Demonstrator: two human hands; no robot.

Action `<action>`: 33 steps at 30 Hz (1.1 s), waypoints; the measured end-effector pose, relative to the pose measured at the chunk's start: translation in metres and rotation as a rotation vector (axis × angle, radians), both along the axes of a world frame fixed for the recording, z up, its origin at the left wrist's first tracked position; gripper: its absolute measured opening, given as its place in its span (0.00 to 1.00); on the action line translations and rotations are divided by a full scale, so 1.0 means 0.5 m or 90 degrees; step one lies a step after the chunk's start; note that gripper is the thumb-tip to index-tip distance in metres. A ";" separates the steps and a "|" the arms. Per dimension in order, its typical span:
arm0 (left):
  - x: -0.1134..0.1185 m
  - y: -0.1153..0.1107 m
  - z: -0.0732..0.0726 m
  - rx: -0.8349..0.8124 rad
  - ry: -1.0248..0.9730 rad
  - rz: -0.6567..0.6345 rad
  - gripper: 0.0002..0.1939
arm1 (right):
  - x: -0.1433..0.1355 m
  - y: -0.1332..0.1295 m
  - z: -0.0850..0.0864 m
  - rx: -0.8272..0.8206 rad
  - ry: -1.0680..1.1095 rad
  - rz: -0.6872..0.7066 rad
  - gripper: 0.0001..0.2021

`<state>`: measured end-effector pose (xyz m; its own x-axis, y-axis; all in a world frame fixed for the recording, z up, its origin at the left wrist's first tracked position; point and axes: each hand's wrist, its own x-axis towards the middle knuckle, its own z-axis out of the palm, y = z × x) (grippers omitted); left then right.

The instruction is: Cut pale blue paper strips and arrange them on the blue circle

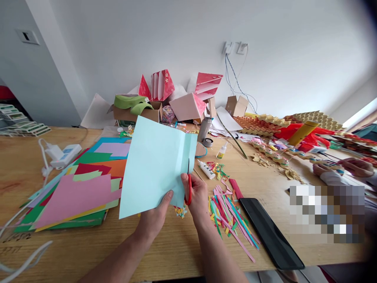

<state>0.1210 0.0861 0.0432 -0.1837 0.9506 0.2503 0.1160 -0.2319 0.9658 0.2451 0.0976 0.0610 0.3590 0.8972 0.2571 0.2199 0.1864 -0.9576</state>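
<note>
A large light blue paper sheet [153, 165] is held up above the table, its thumb-side lower edge gripped by my left hand [156, 214]. My right hand [196, 194] is closed on red-handled scissors [189, 188], whose blades point upward at the sheet near its right edge. A narrow part of the sheet stands to the right of the blades. Small cut paper bits [180, 212] lie on the table below, between my hands.
Stacked coloured paper [76, 196] lies at left beside a white power strip [66, 155]. Coloured strips [232, 218], a black tablet-like object [271, 232], and glue bottles [206, 169] lie right. Boxes stand behind. Another person's hands [355, 167] work at far right.
</note>
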 end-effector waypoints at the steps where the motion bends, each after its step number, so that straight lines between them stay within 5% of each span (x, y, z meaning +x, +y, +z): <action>1: -0.001 0.001 -0.002 -0.001 0.000 0.003 0.31 | 0.000 0.000 0.000 -0.002 0.008 0.005 0.27; 33: -0.009 -0.021 -0.011 0.022 0.074 0.052 0.31 | 0.005 0.009 -0.010 -0.028 -0.030 0.014 0.27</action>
